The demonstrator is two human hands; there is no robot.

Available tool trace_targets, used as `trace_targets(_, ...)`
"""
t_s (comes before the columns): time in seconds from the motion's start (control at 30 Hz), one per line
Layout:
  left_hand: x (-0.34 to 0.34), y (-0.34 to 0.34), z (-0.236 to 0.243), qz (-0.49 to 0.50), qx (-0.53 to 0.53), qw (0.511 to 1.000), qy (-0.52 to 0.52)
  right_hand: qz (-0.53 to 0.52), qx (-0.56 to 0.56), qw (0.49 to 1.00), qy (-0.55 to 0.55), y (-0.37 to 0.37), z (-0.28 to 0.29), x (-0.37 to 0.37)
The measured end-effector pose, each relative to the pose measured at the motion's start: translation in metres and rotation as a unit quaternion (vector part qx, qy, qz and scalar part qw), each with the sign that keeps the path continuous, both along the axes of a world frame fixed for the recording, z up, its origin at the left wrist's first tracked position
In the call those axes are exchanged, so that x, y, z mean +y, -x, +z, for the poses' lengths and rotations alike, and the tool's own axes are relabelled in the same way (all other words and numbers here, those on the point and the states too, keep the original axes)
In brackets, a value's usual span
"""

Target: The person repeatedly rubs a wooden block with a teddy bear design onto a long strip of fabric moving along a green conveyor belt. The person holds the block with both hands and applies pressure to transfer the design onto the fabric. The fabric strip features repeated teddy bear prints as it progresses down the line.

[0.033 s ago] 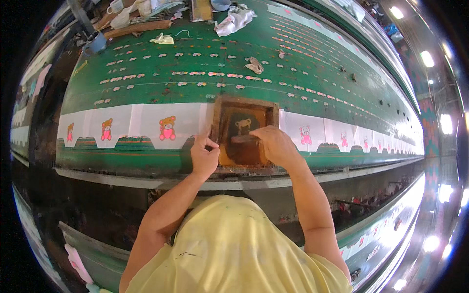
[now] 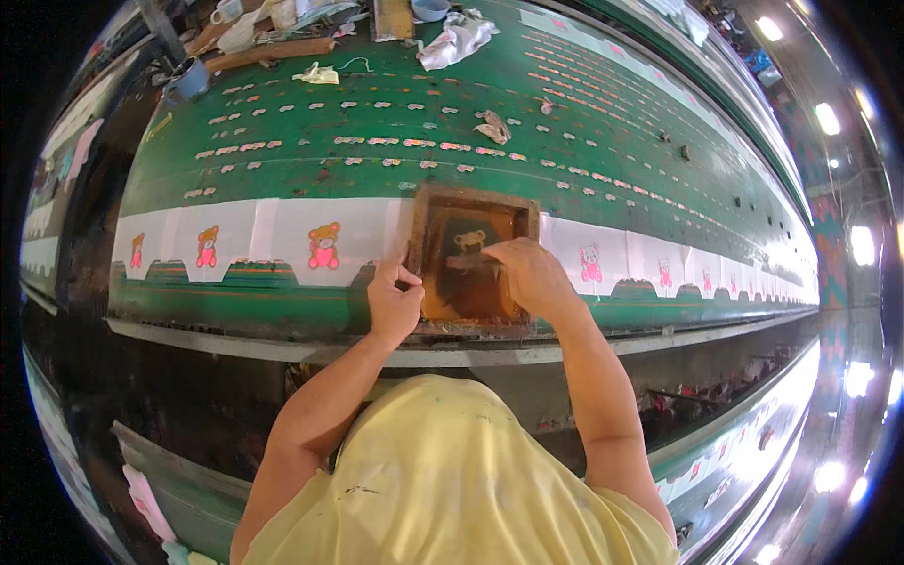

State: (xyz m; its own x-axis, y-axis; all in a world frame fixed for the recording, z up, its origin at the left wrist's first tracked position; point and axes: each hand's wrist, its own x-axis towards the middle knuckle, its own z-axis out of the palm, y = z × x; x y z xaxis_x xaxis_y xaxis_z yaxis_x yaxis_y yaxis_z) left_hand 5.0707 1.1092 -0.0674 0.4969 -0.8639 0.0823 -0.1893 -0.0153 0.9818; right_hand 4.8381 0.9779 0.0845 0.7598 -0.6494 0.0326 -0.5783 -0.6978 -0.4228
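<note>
A wooden-framed printing screen (image 2: 479,200) lies over the strip of white fabric pieces on the green table, with a bear-shaped pattern (image 2: 469,239) showing in its brown mesh. At its left side my left hand (image 2: 394,297) grips the frame, thumb and fingers closed on the wood. My right hand (image 2: 537,278) reaches in over the right side and holds a small flat squeegee (image 2: 465,262) against the mesh, just below the bear's head. Left of the screen, a fabric piece carries a finished-looking brown bear with a pink heart (image 2: 323,246); to the right, a bear print (image 2: 590,263) shows mainly pink outlines.
The long green table (image 2: 377,174) bears rows of small printed marks. A crumpled scrap (image 2: 492,127) lies beyond the screen. Farther back are a silvery cloth (image 2: 458,40), a yellowish rag (image 2: 317,74), a blue-grey mug (image 2: 188,79) and a bowl (image 2: 430,9). A pale rail (image 2: 377,354) edges the table's near side.
The squeegee has slid slightly away from me, up the mesh toward the bear pattern. My left hand and the screen stay in place.
</note>
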Motion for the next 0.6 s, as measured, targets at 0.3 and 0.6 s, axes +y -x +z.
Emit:
trace_targets(0.3,-0.003,-0.008,-0.008,0.013,-0.028,0.999,0.009,0.008,-0.076,0.995,0.064,-0.016,-0.040,-0.054)
trace_targets(0.6,0.003,-0.012,-0.004,0.013,0.010,1.000,-0.023,0.075,-0.097,0.992,0.036,-0.015,-0.046,-0.066)
